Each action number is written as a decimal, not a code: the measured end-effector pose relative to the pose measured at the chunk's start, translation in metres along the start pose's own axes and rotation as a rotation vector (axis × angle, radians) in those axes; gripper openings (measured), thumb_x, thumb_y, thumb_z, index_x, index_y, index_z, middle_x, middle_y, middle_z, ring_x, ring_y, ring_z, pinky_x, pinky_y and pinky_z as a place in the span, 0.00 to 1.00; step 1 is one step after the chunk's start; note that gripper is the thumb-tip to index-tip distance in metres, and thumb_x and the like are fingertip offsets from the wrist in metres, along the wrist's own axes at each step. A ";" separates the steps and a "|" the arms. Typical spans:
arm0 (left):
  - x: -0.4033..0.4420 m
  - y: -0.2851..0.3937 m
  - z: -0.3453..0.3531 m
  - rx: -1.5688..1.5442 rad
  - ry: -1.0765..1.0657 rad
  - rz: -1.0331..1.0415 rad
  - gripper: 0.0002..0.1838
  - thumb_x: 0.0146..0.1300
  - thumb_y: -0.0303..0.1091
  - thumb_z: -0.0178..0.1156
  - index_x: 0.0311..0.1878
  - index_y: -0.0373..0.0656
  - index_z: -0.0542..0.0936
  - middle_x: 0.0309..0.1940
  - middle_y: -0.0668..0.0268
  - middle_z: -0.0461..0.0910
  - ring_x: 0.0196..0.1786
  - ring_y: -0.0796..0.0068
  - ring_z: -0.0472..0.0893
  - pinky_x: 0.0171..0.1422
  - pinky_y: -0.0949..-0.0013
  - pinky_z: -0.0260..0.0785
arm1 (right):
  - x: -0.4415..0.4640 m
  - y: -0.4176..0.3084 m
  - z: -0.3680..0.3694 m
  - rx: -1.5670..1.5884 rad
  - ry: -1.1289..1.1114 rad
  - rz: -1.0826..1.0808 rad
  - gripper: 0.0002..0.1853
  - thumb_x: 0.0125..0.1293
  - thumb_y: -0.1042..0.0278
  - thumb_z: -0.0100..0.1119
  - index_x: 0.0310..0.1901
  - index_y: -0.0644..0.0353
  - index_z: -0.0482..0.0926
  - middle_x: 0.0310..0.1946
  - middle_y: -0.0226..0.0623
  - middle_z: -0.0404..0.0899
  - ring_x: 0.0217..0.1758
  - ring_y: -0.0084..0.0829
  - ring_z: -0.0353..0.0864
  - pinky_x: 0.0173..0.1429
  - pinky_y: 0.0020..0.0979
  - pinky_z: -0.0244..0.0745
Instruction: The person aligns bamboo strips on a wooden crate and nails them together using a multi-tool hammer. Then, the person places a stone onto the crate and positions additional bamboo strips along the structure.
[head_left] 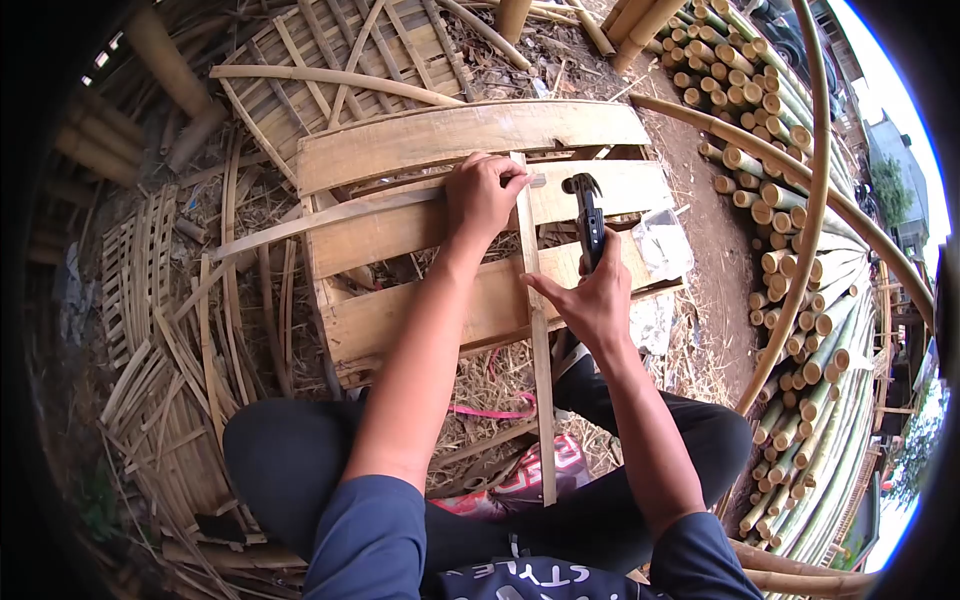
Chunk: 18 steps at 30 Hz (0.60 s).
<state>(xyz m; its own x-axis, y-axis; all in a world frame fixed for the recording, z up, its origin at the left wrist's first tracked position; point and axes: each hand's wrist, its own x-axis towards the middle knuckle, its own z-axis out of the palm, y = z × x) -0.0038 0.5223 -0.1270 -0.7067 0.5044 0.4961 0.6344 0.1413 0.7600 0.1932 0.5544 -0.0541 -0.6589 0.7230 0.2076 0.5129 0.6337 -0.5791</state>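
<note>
My left hand (482, 200) is closed over a flat bamboo strip (345, 212) close to its right end. Its thumb and fingertips meet where this strip crosses an upright bamboo slat (540, 400); whether they also pinch something small is hidden. The slat runs from the crossing down towards my lap. A black-handled claw hammer (588, 212) is gripped in my right hand (598, 298), head up, just right of the crossing and apart from it. The right thumb stretches out against the slat. Beneath both strips is a low bench of wooden planks (400, 235) with gaps between them.
A clear plastic bag (662, 245) lies on the bench's right end. Cut bamboo poles (800, 260) are stacked at right, with long curved poles (815, 190) in front. Loose strips and a slatted panel (150, 270) lie left. A pink strap (495, 408) is under the bench edge.
</note>
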 end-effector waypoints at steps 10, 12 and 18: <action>-0.001 -0.001 0.001 -0.005 0.003 0.006 0.09 0.57 0.40 0.76 0.32 0.45 0.88 0.33 0.62 0.87 0.40 0.59 0.85 0.47 0.59 0.76 | -0.020 0.008 0.010 -0.002 -0.081 0.022 0.40 0.48 0.62 0.84 0.57 0.67 0.67 0.22 0.33 0.70 0.23 0.29 0.70 0.30 0.37 0.70; 0.000 -0.001 0.001 -0.002 0.001 -0.002 0.09 0.57 0.40 0.76 0.32 0.45 0.88 0.33 0.62 0.87 0.41 0.59 0.85 0.47 0.59 0.76 | -0.020 0.012 0.011 0.007 -0.090 0.029 0.40 0.48 0.62 0.83 0.57 0.68 0.68 0.22 0.34 0.70 0.23 0.29 0.70 0.30 0.36 0.71; 0.000 -0.001 -0.001 0.016 -0.023 -0.013 0.09 0.57 0.40 0.76 0.33 0.45 0.88 0.34 0.61 0.87 0.41 0.59 0.85 0.48 0.59 0.76 | -0.019 0.001 0.000 0.007 -0.225 0.178 0.43 0.53 0.62 0.81 0.64 0.70 0.63 0.29 0.48 0.79 0.34 0.48 0.83 0.41 0.46 0.77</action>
<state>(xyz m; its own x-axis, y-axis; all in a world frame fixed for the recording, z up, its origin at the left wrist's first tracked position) -0.0043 0.5213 -0.1274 -0.7077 0.5215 0.4766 0.6305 0.1619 0.7591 0.2066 0.5412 -0.0586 -0.6647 0.7431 -0.0773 0.6280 0.4996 -0.5966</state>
